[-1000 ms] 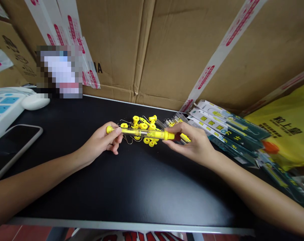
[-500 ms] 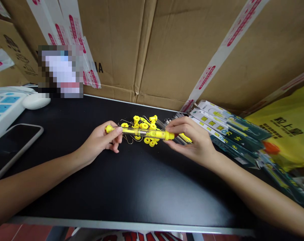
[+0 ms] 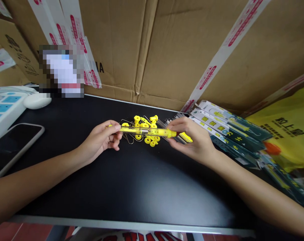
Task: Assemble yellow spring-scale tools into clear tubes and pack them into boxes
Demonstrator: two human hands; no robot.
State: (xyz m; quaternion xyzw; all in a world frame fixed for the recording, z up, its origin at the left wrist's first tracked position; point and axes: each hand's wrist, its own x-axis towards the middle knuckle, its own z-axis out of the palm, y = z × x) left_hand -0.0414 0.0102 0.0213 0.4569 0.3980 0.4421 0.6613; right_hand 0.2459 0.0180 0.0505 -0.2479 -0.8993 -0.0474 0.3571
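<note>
We've got the clear tube (image 3: 144, 131) held just above the tabletop (image 3: 142, 187), far middle. Left hand (image 3: 101, 140) grip is pinched on its left end, right hand (image 3: 192, 140) grip clamped on the yellow right end. It looks capped, with something thin inside, can't tell what. Loose yellow caps (image 3: 152, 140) and wire hooks (image 3: 129, 140) lie underneath, seemingly left to do; sealed packs (image 3: 224, 130) are stacked at right.
</note>
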